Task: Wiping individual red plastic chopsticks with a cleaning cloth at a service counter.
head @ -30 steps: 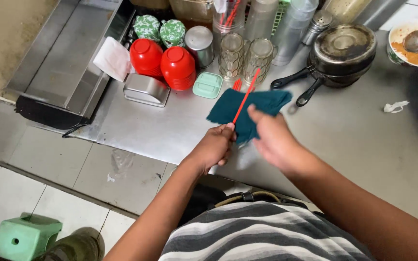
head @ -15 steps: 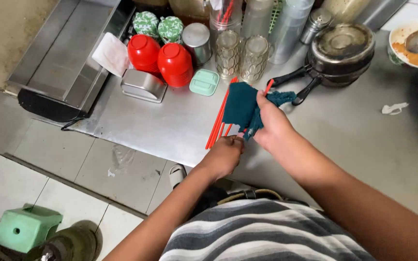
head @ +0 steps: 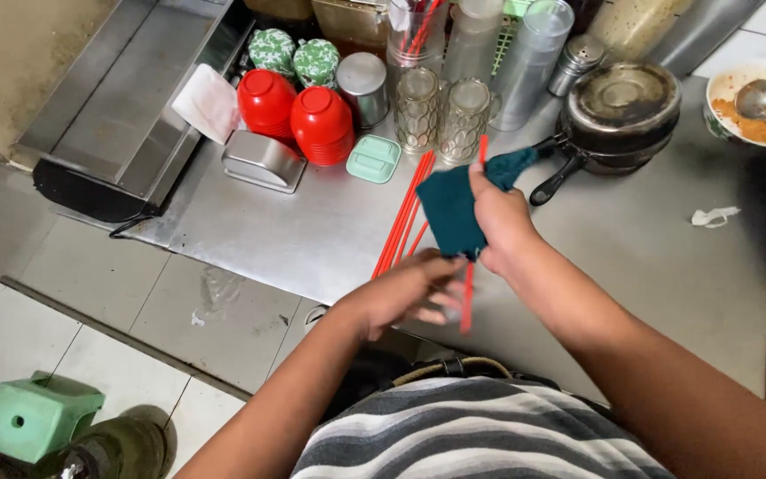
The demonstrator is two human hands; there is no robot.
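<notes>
My right hand [head: 500, 222] grips a dark teal cloth [head: 449, 208] wrapped around a red chopstick [head: 470, 284], whose ends stick out above and below the cloth. My left hand [head: 405, 293] is just below the cloth, fingers loosely curled near the lower end of that chopstick; it is blurred. Several red chopsticks [head: 401, 222] lie in a bundle on the steel counter [head: 294, 231] to the left of the cloth.
At the counter's back stand two red lidded jars [head: 299, 115], a steel box [head: 263, 161], a mint lid [head: 374, 160], glasses [head: 441, 111], stacked pans [head: 618, 111] and a bowl with a spoon [head: 751, 98]. A green stool [head: 33, 417] sits on the tiled floor.
The cloth has moved from lying on the counter to upright in my right hand. Several chopsticks now lie on the counter. My left hand has dropped below the cloth.
</notes>
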